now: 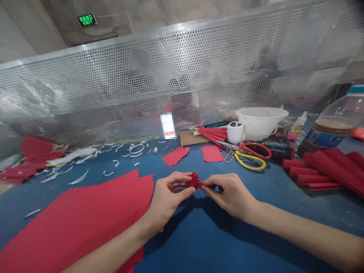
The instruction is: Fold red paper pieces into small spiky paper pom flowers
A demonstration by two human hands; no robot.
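Observation:
Between my two hands, just above the blue tabletop, is a small piece of red pleated paper (194,181) with its folds bunched together. My left hand (174,191) grips it between thumb and fingers. My right hand (226,189) pinches its right end with thumb and forefinger. A large stack of red paper sheets (91,216) lies under and beside my left forearm. Beyond my hands lie two small red paper pieces, one on the left (175,156) and one on the right (212,153).
Scissors (244,153) with red and yellow handles lie behind my right hand, near a white string spool (235,132) and a white bowl (260,121). A large bottle (330,131) and folded red paper (327,170) stand right. White scraps (82,176) litter the left. A perforated metal screen (108,87) rises behind.

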